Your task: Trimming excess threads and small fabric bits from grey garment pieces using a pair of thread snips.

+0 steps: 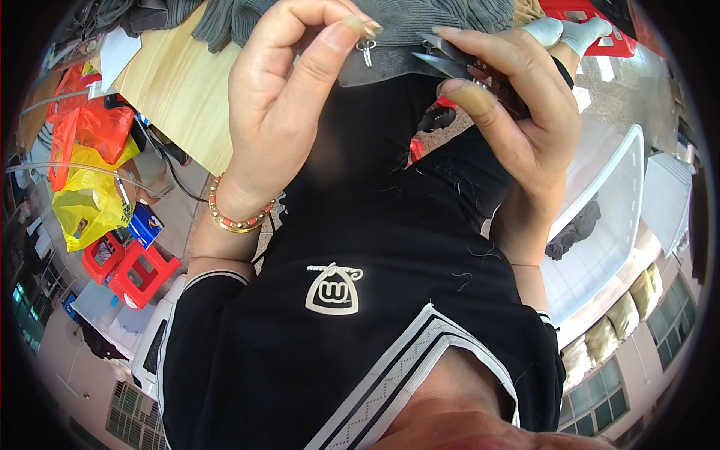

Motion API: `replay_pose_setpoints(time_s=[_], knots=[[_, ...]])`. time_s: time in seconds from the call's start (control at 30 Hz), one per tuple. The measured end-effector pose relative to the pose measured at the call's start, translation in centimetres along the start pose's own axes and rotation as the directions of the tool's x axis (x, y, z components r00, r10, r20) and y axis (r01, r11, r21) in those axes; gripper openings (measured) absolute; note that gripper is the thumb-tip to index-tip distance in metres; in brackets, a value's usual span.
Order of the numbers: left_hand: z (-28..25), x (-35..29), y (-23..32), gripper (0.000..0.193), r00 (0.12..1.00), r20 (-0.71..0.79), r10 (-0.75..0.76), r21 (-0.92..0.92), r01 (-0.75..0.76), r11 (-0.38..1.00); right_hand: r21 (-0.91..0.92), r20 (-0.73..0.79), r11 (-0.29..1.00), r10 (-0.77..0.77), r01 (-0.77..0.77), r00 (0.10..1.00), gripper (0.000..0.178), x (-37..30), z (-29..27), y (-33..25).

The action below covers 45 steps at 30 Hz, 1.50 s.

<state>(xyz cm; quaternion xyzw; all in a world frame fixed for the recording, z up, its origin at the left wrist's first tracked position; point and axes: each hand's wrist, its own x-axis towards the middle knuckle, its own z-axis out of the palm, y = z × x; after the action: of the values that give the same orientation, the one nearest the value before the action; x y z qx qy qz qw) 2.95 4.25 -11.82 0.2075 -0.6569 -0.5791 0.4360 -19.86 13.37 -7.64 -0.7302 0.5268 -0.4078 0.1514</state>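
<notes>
Soft grey ribbed knit cloth point(244, 21) is bunched in folds beside a smooth, pale wood-grained tabletop point(180, 90), with its flatter edge spread near the black-clothed lap, and against that edge a small, shiny looped piece point(366, 51) is seen just below the fingertips of the left hand point(281, 97). The left thumb and forefinger are brought together at their tips, though whether the piece is gripped by them cannot be told. In the right hand point(529, 97), dark snips point(447, 67) are held between curled fingers and thumb, their slim, pointed metal blades parted and aimed toward the left hand.
</notes>
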Motion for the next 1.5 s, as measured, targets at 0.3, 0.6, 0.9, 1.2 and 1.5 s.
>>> replay_pose_setpoints(time_s=[0.3,0.6,0.9,1.2,1.5], knots=[[-0.1,-0.1,-0.1,0.014,0.999,-0.019,0.029,0.117,-0.027,0.993,-0.228,0.136,0.971,0.112,-0.079,0.984,0.038,1.9,-0.1,-2.2],[1.3,0.5,3.2,0.010,0.981,-0.111,-0.160,0.334,0.188,0.924,-0.249,0.079,0.968,0.052,-0.031,0.995,0.030,3.3,0.7,-3.1],[0.5,0.2,1.8,0.019,0.978,0.032,0.206,0.668,-0.175,0.723,-0.055,-0.194,0.952,0.287,-0.302,0.938,0.034,0.4,-1.9,-1.3],[2.4,1.6,1.0,0.048,0.921,0.252,0.298,0.720,-0.384,0.579,0.128,-0.206,0.909,0.417,-0.398,0.885,0.037,-1.5,-1.3,-0.7],[3.2,2.3,2.0,0.052,0.928,0.298,0.222,0.738,-0.371,0.564,0.160,-0.195,0.902,0.427,-0.401,0.883,0.039,-2.2,-1.3,-0.5]])
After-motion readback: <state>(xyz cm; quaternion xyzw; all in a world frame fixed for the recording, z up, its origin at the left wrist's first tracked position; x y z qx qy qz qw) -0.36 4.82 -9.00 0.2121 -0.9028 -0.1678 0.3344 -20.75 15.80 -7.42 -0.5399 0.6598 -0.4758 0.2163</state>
